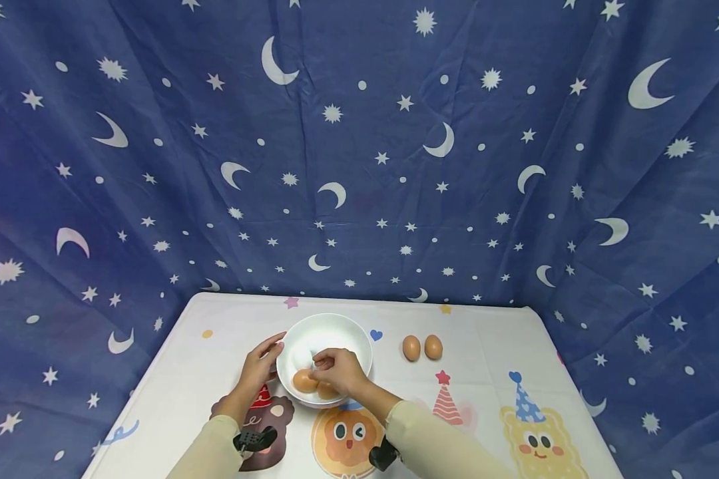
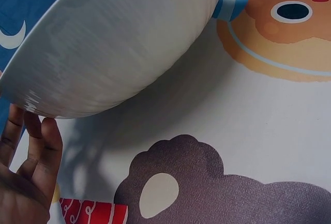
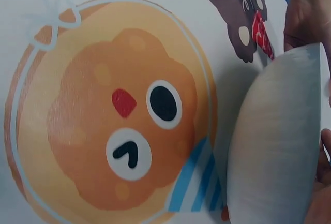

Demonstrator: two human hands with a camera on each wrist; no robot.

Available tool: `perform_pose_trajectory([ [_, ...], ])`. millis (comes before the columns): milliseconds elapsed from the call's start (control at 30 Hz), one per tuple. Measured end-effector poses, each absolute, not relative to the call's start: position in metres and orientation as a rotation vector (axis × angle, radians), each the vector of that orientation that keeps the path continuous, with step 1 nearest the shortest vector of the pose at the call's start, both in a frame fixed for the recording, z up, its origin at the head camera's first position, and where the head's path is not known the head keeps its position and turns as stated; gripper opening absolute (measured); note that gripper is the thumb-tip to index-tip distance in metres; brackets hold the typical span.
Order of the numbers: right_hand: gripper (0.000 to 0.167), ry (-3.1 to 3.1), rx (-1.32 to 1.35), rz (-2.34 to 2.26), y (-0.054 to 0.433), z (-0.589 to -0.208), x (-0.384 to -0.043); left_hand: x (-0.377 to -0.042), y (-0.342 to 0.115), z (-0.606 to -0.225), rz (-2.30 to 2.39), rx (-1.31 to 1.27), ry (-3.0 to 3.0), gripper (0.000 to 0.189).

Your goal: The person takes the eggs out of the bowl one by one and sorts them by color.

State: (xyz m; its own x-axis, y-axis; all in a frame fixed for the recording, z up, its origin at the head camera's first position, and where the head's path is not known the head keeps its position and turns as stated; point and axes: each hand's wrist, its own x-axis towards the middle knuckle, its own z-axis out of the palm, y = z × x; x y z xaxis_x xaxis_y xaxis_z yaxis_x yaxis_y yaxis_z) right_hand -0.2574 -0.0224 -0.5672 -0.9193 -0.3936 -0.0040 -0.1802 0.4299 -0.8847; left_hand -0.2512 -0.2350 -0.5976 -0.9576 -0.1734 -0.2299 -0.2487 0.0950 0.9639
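Observation:
A white bowl (image 1: 359, 332) stands on the table with brown eggs in its near part. One egg (image 1: 304, 380) shows fully in the head view, and a second egg (image 1: 328, 391) is partly covered by my right hand (image 1: 340, 370). That hand reaches inside the bowl over the eggs, its fingers loosely bent and a gap between thumb and forefinger. At the bowl's left side my left hand (image 1: 260, 362) holds the rim, with fingertips against the outer wall (image 2: 134, 53) in the left wrist view. The right wrist view shows the bowl's outside (image 3: 274, 141), which hides the eggs.
Two more brown eggs, a left one (image 1: 411, 348) and a right one (image 1: 433, 347), lie side by side to the right of the bowl. A cartoon-printed cloth (image 1: 485, 412) covers the table. Behind it hangs a blue curtain (image 1: 371, 253) with moons and stars.

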Motion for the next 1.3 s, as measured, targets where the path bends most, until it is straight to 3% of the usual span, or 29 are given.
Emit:
perform_pose_trajectory([
  [833, 0.039, 2.649, -0.587, -1.133, -0.035, -0.569, -0.251, -0.247, -0.233, -0.597, 2.034, -0.437, 2.292, 0.052],
  [1300, 0.034, 2.755, -0.686, -0.953, -0.039, -0.582, -0.257, -0.249, -0.233, -0.601, 2.008, -0.417, 2.329, 0.049],
])
